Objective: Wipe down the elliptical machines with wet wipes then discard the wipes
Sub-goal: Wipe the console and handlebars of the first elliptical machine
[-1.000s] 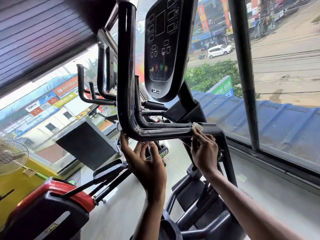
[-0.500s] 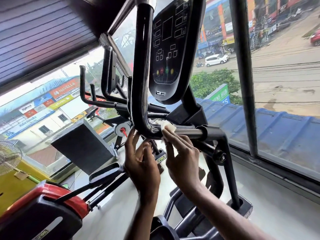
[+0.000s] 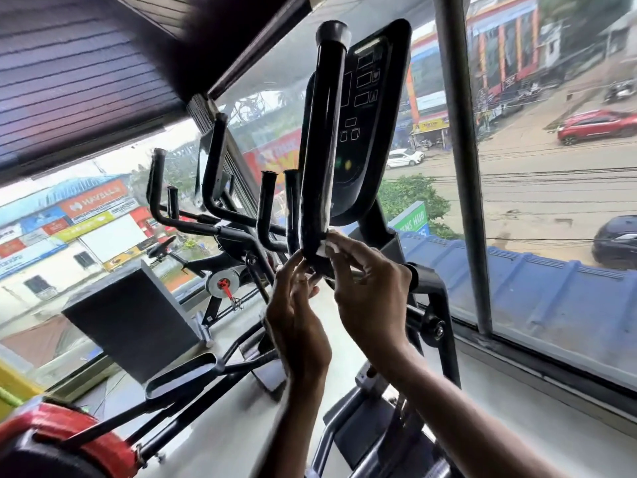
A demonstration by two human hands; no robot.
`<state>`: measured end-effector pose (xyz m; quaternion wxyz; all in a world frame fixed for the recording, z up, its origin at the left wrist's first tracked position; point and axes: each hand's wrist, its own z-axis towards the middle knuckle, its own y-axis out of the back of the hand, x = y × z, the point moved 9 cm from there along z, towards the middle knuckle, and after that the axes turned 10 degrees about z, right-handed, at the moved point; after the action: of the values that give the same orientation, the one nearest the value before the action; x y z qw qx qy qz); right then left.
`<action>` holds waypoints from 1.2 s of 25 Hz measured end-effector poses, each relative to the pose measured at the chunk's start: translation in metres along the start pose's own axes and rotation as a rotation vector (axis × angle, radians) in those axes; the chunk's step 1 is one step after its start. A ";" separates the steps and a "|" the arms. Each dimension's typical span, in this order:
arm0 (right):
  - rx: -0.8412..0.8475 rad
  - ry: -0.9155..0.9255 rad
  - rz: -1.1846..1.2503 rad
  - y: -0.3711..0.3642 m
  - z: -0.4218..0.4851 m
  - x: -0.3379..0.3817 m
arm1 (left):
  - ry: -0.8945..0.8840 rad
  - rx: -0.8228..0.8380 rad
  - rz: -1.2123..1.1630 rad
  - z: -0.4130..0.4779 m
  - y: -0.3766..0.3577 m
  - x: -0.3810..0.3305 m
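Windows on two sides, street beyond: white car and red car at 2 o'clock.

Item 1, handlebar of the elliptical: black tube, upright, grey cap on top, curving into a bend at its lower end near the centre of view. Glossy along its length.

Item 2, console: dark panel just behind the bar, at 1 o'clock from the bend.

Item 3, wet wipe: small, white, crumpled, pressed flat on the bend's right face.

Item 4, my right hand: at 5 o'clock from the wipe, fingers curled, tips pinching the wipe against the bar.

Item 5, my left hand: at 7 o'clock from the bend, fingers loosely extended, tips touching the bar's left underside, holding nothing.
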<state>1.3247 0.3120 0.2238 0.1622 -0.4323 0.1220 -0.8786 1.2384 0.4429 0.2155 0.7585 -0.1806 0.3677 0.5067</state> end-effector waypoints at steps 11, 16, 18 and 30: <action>0.045 0.029 -0.053 0.027 -0.040 -0.021 | 0.150 0.163 -0.158 -0.014 0.000 0.030; 0.014 -0.668 0.592 0.052 -0.081 -0.074 | 0.465 0.478 -0.258 -0.061 -0.025 0.065; 0.029 -0.787 0.642 0.062 -0.099 -0.077 | 0.544 0.600 -0.322 -0.084 -0.031 0.062; -0.011 -0.834 0.294 0.092 -0.179 -0.060 | 0.923 0.597 -0.414 -0.157 0.018 0.080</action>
<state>1.2327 0.2644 0.0407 0.3186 -0.7286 0.1113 -0.5960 1.1810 0.4002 0.0537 0.6213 -0.2291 0.7437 0.0915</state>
